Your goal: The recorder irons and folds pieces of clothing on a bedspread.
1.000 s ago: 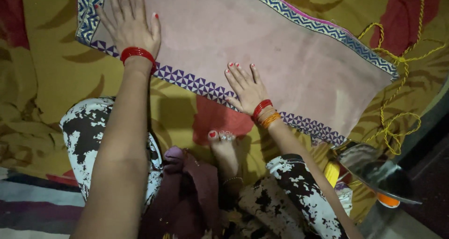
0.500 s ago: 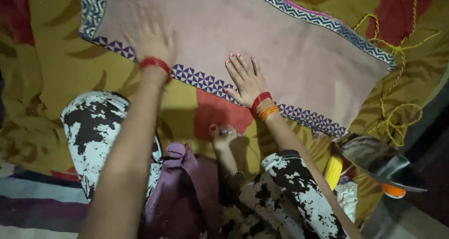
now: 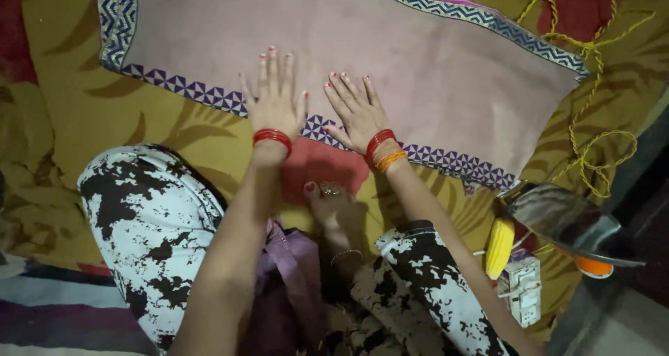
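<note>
Palms down now: my left hand (image 3: 275,102) and right hand (image 3: 359,112) lie open and flat, gripping nothing, on the near patterned edge of the pink cloth (image 3: 390,70), already spread smooth over the yellow sheet (image 3: 83,140).

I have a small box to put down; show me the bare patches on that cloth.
The pink rectangular cloth with zigzag-patterned border is bare beyond both hands, toward its far edge and right end. Its near edge is crowded: left hand and right hand lie flat there.
</note>
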